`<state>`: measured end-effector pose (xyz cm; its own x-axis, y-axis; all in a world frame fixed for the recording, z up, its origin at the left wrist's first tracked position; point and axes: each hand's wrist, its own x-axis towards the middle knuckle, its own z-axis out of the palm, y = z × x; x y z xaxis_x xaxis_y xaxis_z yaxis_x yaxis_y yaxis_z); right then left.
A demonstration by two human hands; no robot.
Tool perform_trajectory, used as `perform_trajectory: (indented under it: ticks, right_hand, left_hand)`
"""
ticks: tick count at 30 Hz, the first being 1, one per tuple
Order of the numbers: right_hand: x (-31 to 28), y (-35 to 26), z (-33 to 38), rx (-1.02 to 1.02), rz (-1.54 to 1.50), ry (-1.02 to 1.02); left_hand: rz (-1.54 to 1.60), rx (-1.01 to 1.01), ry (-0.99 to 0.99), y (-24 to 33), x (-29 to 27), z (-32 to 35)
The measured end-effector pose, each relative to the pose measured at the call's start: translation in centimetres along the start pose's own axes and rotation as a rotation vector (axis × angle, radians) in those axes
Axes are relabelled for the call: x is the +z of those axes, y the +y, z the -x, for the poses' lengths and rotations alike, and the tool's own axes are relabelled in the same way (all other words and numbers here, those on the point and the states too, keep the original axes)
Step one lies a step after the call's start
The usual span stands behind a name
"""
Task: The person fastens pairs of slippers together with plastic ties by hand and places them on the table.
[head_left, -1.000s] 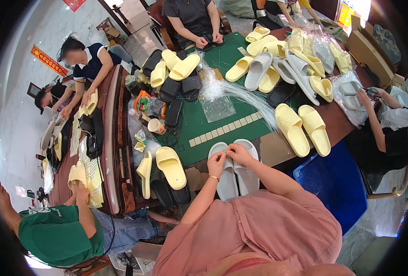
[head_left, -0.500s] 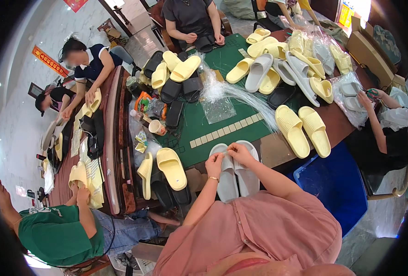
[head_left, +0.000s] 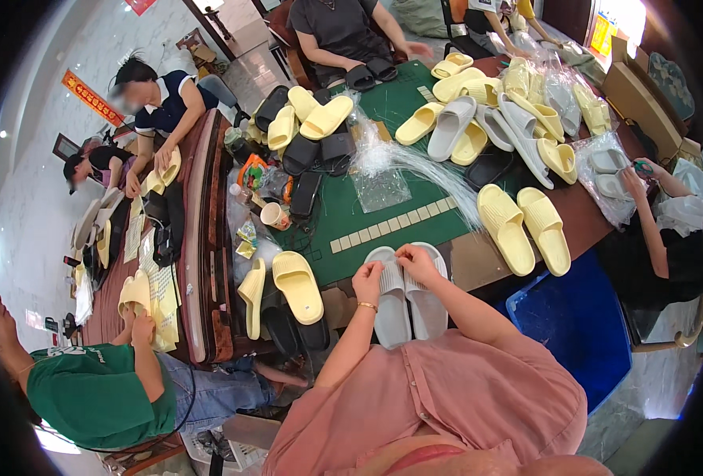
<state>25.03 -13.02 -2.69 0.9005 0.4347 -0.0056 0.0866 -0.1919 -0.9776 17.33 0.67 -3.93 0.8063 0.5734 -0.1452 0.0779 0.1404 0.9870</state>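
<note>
Pair of pale grey slippers (head_left: 407, 297), lying side by side at the near edge of the surface (head_left: 383, 214), toes toward the person. The left hand (head_left: 367, 282) rests on the far end of the left slipper, its grip narrow, fingers curled on the edge. The right hand (head_left: 416, 260) pinches the far end of the right slipper, grip closed on it. Just left of the pair lies a yellow slipper (head_left: 297, 285), with another standing on its side (head_left: 252, 295) near the left edge. To the right, toward the right edge, a yellow pair (head_left: 523, 228) lies flat. Beyond the grey pair, a row of pale tiles (head_left: 391, 224) crosses the green mat, and a clear plastic bag (head_left: 379, 186) lies farther in.
</note>
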Motion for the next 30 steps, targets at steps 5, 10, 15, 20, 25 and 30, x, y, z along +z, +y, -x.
perform_trajectory:
  ticks: [5,10,15,20,25,30]
  right_hand:
    - [0.0,0.3,0.2,-0.038,-0.076,-0.05]
    - [0.2,-0.2,0.0,-0.024,-0.09,0.182]
    - [0.3,0.8,0.0,-0.099,-0.103,-0.036]
    - [0.1,0.0,0.0,-0.076,-0.12,0.163]
    - [-0.1,0.5,-0.1,-0.099,-0.033,0.038]
    - [0.1,0.5,-0.1,-0.063,-0.124,0.169]
  left_hand:
    - [-0.416,0.304,-0.123,0.1,0.7,0.6]
    - [-0.177,0.119,-0.021,-0.2,0.0,-0.1]
    - [-0.45,0.441,-0.133,0.0,0.7,0.1]
    - [-0.326,0.318,-0.078,-0.2,0.5,0.0]
    - [-0.418,0.34,-0.12,0.2,0.7,0.2]
    - [-0.187,0.229,-0.073,-0.2,0.7,0.2]
